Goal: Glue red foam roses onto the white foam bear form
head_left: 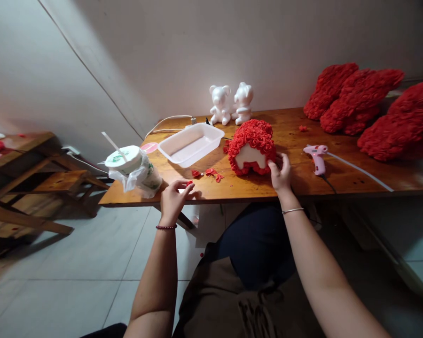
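Note:
Between thumb and fingertips, my left hand [174, 199] pinches a small red foam rose [189, 183] above the table's front edge. My right hand [281, 172] grips the right side of a foam figure covered in red roses [252, 136], its thumb towards me. The figure lies on the table with a bare whitish patch [250, 156] facing me. Several loose red roses and petals [211, 172] lie between my hands. To the right of my right hand, a pink glue gun [317, 157] rests on its side with a long glue stick [361, 172] in its back.
A white plastic tray [192, 157] sits behind my left hand. At the left corner stands a bagged drink cup [134, 171] with a straw. Two white foam bears [220, 104] stand by the wall. Several rose-covered figures [359, 96] lie at the right. A cable [167, 123] runs behind the tray.

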Demonstrator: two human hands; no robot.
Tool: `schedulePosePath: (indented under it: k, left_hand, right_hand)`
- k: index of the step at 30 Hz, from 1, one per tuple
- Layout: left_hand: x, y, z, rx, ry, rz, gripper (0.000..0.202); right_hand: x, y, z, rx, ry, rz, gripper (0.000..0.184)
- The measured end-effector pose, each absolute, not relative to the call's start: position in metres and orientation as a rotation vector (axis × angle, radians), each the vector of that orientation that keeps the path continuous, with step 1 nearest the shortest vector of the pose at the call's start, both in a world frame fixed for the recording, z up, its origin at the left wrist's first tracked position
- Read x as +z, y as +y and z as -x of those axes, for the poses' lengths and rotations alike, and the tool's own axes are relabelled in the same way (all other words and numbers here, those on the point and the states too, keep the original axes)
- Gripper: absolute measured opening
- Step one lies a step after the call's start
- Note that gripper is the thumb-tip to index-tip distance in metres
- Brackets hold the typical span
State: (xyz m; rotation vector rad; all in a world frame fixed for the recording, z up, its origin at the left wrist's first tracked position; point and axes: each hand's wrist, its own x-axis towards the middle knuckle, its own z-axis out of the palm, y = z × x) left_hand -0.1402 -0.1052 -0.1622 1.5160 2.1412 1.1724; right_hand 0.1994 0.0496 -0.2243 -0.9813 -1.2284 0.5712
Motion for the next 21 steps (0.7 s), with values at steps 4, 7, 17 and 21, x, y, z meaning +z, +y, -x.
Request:
schedulePosePath:
  k: [4, 7, 17, 21]
  left_hand:
    - [-0.162, -0.101, 0.139, 1.034, 2.126, -1.549, 0.036]
    - [-0.161, -0.099, 0.139, 0.923, 2.187, -1.62, 0.05]
    - [-0.168, -0.103, 0.147, 0.95, 2.138, -1.637, 0.082]
    - [-0.166, -0.103, 0.141, 0.938, 2.174, -1.639, 0.074]
  right_hand:
    - [-0.22, 0.045, -0.197, 0.563, -1.245, 0.974, 0.047]
    - [-0.22, 0.041, -0.196, 0.522, -1.265, 0.932, 0.052]
    - [-0.221, 0.039, -0.2, 0.256, -1.317, 0.992, 0.063]
    - [-0.218, 0.036, -0.2, 0.194, -1.28, 1.021, 0.059]
